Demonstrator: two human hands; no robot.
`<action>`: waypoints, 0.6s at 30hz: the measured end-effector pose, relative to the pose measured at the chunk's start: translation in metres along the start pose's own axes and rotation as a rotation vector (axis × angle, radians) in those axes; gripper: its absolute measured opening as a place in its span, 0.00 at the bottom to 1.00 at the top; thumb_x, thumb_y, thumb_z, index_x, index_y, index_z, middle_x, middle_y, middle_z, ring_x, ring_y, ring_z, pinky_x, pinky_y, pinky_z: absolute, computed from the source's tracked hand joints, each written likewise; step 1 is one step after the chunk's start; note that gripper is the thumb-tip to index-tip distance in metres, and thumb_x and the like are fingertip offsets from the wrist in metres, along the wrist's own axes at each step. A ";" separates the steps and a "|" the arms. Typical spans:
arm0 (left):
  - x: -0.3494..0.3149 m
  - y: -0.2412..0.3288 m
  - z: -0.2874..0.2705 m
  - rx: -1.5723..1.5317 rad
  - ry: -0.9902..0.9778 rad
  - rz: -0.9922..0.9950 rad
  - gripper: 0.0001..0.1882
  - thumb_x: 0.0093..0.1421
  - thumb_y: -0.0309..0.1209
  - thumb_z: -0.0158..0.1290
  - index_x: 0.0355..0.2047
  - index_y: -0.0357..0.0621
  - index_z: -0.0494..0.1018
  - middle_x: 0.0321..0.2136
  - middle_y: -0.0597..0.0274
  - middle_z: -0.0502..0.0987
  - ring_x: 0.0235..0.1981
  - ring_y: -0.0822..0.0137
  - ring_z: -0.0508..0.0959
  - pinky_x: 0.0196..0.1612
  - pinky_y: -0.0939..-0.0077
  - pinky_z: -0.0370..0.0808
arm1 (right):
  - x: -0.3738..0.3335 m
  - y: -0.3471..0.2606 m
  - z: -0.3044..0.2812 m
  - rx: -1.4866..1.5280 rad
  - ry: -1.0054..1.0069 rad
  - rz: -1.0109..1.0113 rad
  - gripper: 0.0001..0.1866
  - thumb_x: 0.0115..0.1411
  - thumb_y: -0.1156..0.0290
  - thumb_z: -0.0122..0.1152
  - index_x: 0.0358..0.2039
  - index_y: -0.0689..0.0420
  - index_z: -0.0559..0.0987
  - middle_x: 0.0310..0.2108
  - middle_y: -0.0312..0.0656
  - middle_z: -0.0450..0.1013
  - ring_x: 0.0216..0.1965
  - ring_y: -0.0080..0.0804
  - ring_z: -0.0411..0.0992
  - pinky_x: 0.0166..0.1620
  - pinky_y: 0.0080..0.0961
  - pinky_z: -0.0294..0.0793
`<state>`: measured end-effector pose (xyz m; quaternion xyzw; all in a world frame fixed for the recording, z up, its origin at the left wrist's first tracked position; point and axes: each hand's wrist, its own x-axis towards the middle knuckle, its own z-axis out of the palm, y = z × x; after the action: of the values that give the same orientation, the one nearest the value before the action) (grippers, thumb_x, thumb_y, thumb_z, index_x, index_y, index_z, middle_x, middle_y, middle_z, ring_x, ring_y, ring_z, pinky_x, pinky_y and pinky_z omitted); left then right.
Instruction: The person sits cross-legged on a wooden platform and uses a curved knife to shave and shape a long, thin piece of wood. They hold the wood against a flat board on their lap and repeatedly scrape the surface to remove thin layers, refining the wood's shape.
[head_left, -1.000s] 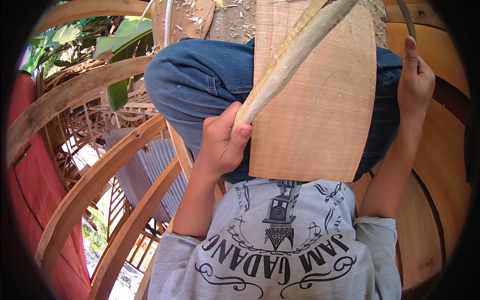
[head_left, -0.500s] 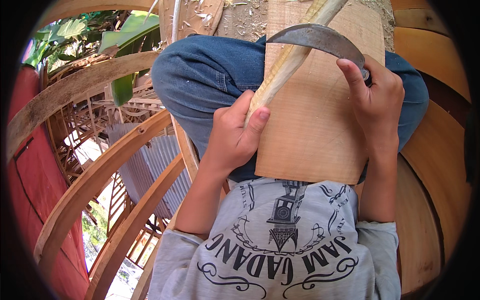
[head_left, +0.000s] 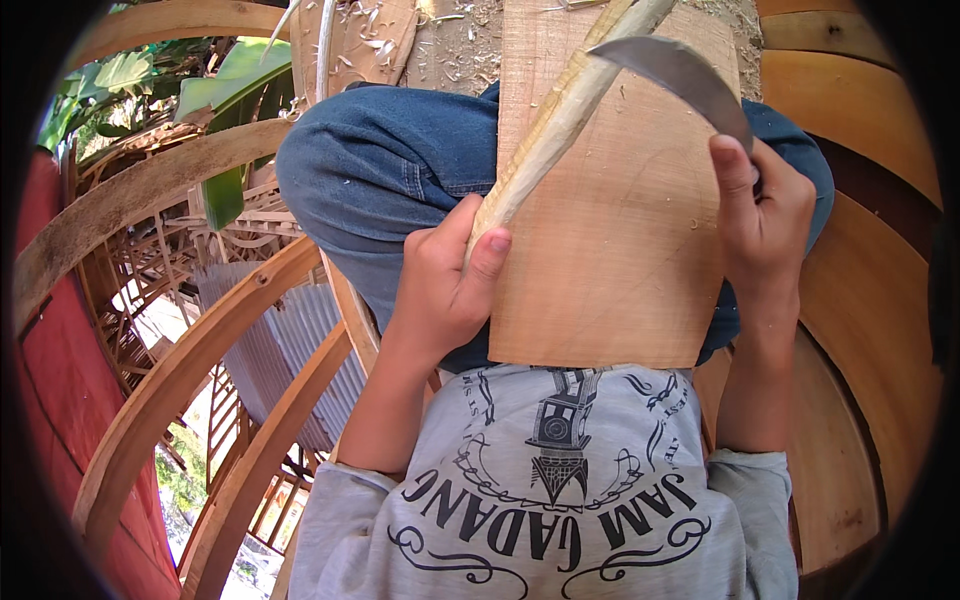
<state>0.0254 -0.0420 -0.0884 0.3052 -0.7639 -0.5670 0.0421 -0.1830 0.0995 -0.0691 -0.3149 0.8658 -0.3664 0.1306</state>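
Observation:
Wrapped round the near end of a pale peeled stick [head_left: 545,140] is my left hand [head_left: 455,275]. The stick slants up and away to the right across a flat wooden board [head_left: 610,270] on my lap. My right hand [head_left: 765,215] grips a sickle [head_left: 685,80] with a curved grey blade; its handle is mostly hidden in the fist, thumb raised along it. The blade's tip points left and overlaps the far part of the stick; whether it touches the wood I cannot tell.
Curved wooden ribs [head_left: 200,370] stand at the left, with corrugated sheet [head_left: 310,340] and a red surface [head_left: 75,400] beyond. Curved planks [head_left: 850,260] rise at the right. Wood shavings [head_left: 455,45] lie scattered at the far side, near green leaves [head_left: 235,85].
The sickle's blade has swung, its tip now nearer the stick's far end and its back tilted more steeply. My right hand has drawn slightly back. The whole view has shifted a little.

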 end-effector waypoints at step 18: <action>0.003 0.007 -0.008 -0.027 -0.041 0.061 0.13 0.62 0.36 0.48 0.29 0.36 0.67 0.14 0.55 0.63 0.13 0.60 0.67 0.20 0.73 0.64 | 0.017 -0.004 0.017 -0.338 0.094 -0.190 0.32 0.49 0.40 0.60 0.11 0.58 0.66 0.08 0.43 0.60 0.11 0.41 0.60 0.16 0.30 0.57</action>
<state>0.0232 -0.0493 -0.0807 0.2696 -0.7657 -0.5820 0.0477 -0.1869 0.0768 -0.0775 -0.3951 0.8865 -0.2408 0.0000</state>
